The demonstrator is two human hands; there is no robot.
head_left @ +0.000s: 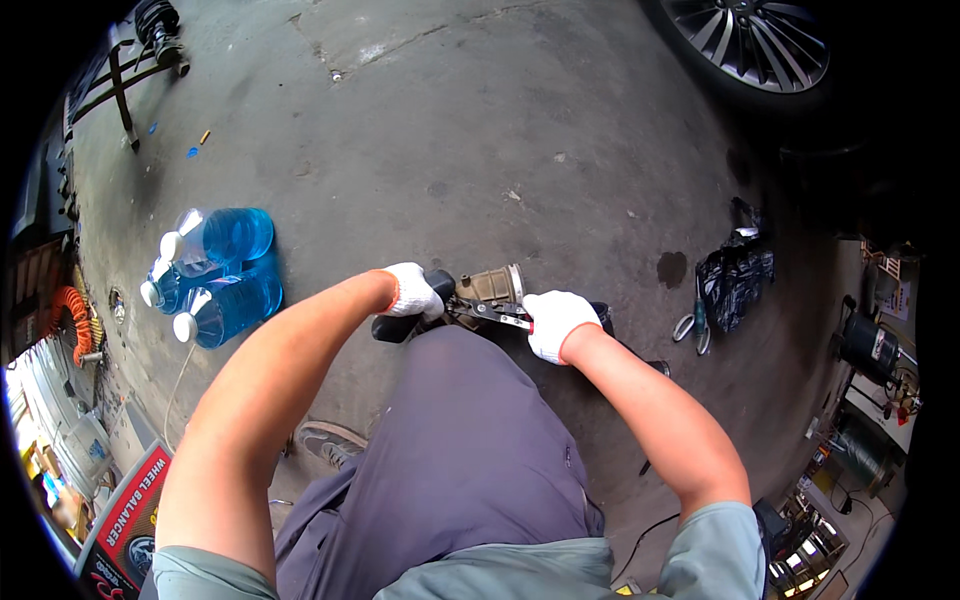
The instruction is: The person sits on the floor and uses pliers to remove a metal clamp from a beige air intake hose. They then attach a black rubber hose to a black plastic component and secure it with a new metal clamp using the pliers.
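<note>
Both my hands wear white knit gloves with orange cuffs. My left hand (413, 287) is closed round a black, rounded part (398, 327) just above my knee. Attached or pressed to it, a tan ribbed tube (488, 286) ends in a light ring; I cannot tell how the two join. Pliers (497, 312) with red on the handle are gripped in my right hand (560, 324). Their jaws point left and reach the near side of the tube, where the exact contact is too small to see. Another dark piece (603, 315) shows beyond my right hand.
Several clear jugs of blue liquid (232, 300) stand at the left. To the right, scissors (703, 330) lie beside a black plastic bag (737, 280). A car wheel (750, 45) is at the upper right, a metal stand (118, 85) at the upper left, and an orange coiled hose (72, 318) further left.
</note>
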